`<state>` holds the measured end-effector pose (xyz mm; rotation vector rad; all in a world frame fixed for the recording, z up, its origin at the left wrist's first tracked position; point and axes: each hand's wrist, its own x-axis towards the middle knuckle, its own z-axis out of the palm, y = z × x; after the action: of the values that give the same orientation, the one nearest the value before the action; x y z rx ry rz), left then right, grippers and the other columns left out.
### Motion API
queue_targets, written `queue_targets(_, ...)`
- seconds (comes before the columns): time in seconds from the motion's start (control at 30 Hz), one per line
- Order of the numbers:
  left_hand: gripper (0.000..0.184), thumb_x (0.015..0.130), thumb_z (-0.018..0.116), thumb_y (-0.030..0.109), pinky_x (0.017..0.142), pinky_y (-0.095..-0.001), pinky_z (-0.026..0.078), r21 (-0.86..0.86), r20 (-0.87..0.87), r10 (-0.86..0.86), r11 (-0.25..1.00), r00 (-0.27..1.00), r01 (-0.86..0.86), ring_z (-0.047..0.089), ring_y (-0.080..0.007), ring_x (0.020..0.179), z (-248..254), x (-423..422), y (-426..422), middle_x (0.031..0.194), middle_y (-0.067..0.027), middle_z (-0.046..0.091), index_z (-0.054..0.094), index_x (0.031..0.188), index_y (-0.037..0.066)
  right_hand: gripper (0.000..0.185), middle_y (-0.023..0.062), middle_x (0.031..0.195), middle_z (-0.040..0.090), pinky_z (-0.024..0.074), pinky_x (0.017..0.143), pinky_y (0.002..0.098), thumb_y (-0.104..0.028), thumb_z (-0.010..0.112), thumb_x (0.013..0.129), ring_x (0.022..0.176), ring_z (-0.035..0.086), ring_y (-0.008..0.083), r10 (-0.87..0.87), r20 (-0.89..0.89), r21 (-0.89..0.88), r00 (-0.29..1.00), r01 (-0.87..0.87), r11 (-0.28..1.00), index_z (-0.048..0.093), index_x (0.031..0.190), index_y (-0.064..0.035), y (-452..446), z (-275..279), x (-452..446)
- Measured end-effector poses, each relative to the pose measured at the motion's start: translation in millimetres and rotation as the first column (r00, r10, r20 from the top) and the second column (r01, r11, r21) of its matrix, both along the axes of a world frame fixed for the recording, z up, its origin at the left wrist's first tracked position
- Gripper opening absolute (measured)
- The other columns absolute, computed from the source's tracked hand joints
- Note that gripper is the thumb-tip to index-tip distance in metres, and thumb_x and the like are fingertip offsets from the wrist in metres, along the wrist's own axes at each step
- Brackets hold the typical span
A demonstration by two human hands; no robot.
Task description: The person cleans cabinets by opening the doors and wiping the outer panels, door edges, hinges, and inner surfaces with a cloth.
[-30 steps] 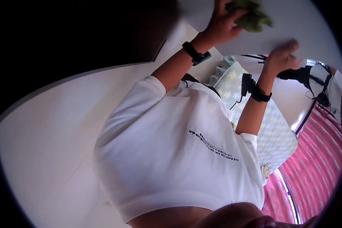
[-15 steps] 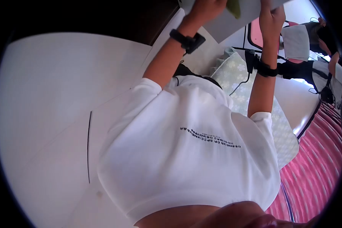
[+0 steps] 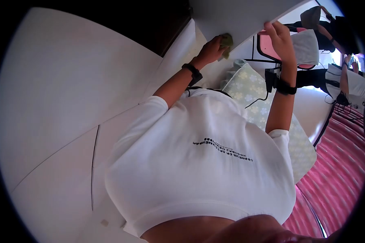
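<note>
A crumpled green cloth [image 3: 226,45] is in my left hand [image 3: 211,52], whose fingers are closed on it. The cloth lies against the lower corner of a pale grey-white panel [image 3: 235,20]. Up at the panel's right edge, my right hand [image 3: 282,40] grips that edge between thumb and fingers. Both wrists wear black bands. My white shirt with dark lettering fills the middle of the view.
White cabinet-like surfaces [image 3: 69,73] with dark seams stand at the left. A floral-patterned cover [image 3: 251,85] lies beyond my right arm, near pink striped fabric [image 3: 340,162]. Other people [image 3: 348,81] are at the upper right, by a pink-seated chair [image 3: 267,46].
My left hand with the green cloth has moved down and left along the panel to its corner. My right hand, earlier off the panel with fingers apart, now grips its edge.
</note>
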<state>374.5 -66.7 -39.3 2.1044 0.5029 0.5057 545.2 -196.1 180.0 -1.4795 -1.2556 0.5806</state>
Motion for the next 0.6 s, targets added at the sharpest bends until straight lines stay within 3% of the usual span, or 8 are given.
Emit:
queue_targets(0.07,0.051,0.083,0.068,0.017,0.084,-0.048,0.051,0.044,0.042,0.018,0.999,0.999,-0.02,0.06,-0.0446,0.103,4.8,-8.7,7.0,0.113,-0.025,0.06,0.045,0.127,0.003,0.037,0.0085,0.112,0.068,0.0565,0.084,0.0321,-0.025,0.055,0.101,0.098,0.064,0.0152,0.1,-0.073,-0.027,0.992,-0.102,0.994,0.061,0.124,0.0031,-0.8,-6.8,1.2)
queue_targets(0.13,0.05,0.084,0.068,0.018,0.083,-0.0476,0.051,0.068,0.059,0.057,0.996,0.997,-0.061,0.06,-0.0438,0.103,24.5,-31.7,3.8,0.113,-0.0247,0.06,0.045,0.125,0.003,0.036,0.0089,0.113,0.067,0.0567,0.084,0.0322,-0.023,0.055,0.101,0.099,0.064,0.0156,0.127,-0.118,-0.034,0.985,-0.132,0.991,0.06,0.126,0.0025,3.0,-15.5,-13.6)
queue_targets(0.23,0.051,0.082,0.071,0.019,0.086,-0.0464,0.051,-0.079,0.195,-0.021,0.996,0.981,0.037,0.059,-0.0421,0.105,114.1,-54.2,12.0,0.114,-0.0223,0.059,0.048,0.124,0.003,0.034,0.0099,0.116,0.066,0.0573,0.085,0.0322,-0.017,0.057,0.1,0.102,0.064,0.0164,0.12,-0.192,-0.017,0.974,-0.125,0.992,0.06,0.128,0.0014,11.0,-27.5,-41.5)
queue_targets(0.3,0.049,0.081,0.07,0.015,0.087,-0.0446,0.05,0.091,0.441,-0.096,0.994,0.892,0.062,0.057,-0.0413,0.106,155.8,-60.7,14.8,0.115,-0.0208,0.056,0.048,0.123,0.003,0.035,0.0093,0.109,0.069,0.0563,0.081,0.0296,-0.015,0.062,0.097,0.096,0.065,0.0149,0.109,-0.179,0.04,0.978,-0.104,0.994,0.06,0.128,0.001,18.6,-29.6,-52.7)
queue_targets(0.33,0.049,0.081,0.07,0.015,0.087,-0.0446,0.05,0.082,0.434,-0.086,0.995,0.897,0.055,0.057,-0.0413,0.106,155.9,-68.1,19.1,0.115,-0.0208,0.056,0.048,0.123,0.003,0.038,0.0089,0.1,0.072,0.0542,0.078,0.0266,-0.011,0.066,0.093,0.088,0.067,0.0132,0.058,0.01,-0.009,0.998,-0.058,0.998,0.06,0.129,0.0003,24.8,-33.1,-61.8)
queue_targets(0.4,0.049,0.08,0.069,0.013,0.088,-0.0438,0.049,0.171,0.553,-0.09,0.985,0.828,-0.007,0.056,-0.0406,0.106,147.0,-69.1,25.1,0.115,-0.0188,0.054,0.048,0.124,0.004,0.038,0.0089,0.096,0.072,0.0532,0.077,0.0254,-0.011,0.067,0.092,0.085,0.067,0.0127,0.047,-0.031,0.002,0.998,-0.047,0.999,0.06,0.128,0.0001,30.5,-51.9,-70.2)
queue_targets(0.53,0.049,0.08,0.069,0.015,0.086,-0.0447,0.05,0.075,0.459,-0.008,0.997,0.889,-0.029,0.057,-0.0416,0.103,107.7,-94.3,33.8,0.116,-0.0191,0.053,0.047,0.123,0.004,0.037,0.0093,0.093,0.072,0.0547,0.074,0.0258,-0.006,0.068,0.091,0.083,0.068,0.013,0.023,-0.101,0.057,0.995,-0.018,0.998,0.061,0.126,0.0022,48.3,-52.7,-92.5)
queue_targets(0.6,0.049,0.081,0.068,0.016,0.085,-0.0452,0.051,-0.02,0.125,0.014,1.0,0.992,-0.012,0.058,-0.0412,0.103,72.1,-108.4,29.9,0.115,-0.0189,0.055,0.047,0.123,0.004,0.036,0.0088,0.093,0.072,0.0555,0.074,0.0261,-0.005,0.067,0.091,0.083,0.068,0.0133,-0.007,-0.107,0.079,0.994,0.015,0.997,0.061,0.126,0.0029,48.2,-57.4,-101.2)
